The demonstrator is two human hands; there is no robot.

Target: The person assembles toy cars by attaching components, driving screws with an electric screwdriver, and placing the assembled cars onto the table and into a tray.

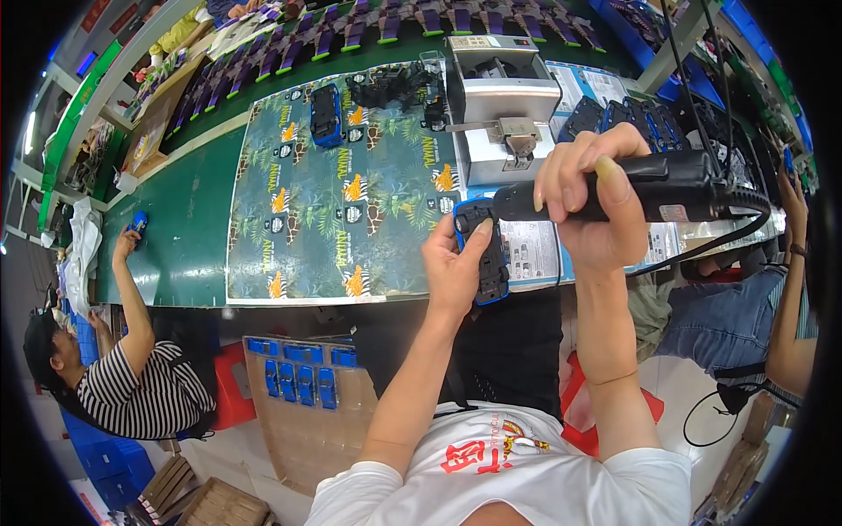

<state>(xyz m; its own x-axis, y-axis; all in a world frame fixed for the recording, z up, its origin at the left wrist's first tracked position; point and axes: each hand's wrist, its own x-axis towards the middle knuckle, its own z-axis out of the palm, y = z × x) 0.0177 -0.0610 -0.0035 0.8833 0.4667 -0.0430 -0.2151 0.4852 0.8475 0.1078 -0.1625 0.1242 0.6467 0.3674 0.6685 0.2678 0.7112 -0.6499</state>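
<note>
- Watching the left hand (454,267) from my end: its fingers and thumb grip a blue-and-black toy car (493,263), dark underside up, at the counter (180,263)'s front edge.
- Over to the right hand (592,193), closed around a fat black power driver (680,180) lying nearly level, nose right at the car's far end.
- Can't tell from here whether the tip touches; the bit itself is lost to me.
- First worry, I'd say: that left thumb presses on the underside close to the nose, so a slip sideways could catch it.
- Next: only one hand steadies the car. If the driver kicks, I reckon the body could twist in those fingers.
- And look, the car's near end reaches the edge; a loosened grip could drop it off the front.
- Now the cord (761,210), looping off the driver's rear: a snag there could tug the nose off line.
- Lower risk, to my eye: the other blue car (326,116) sits well apart on the patterned sheet (324,228).
</note>
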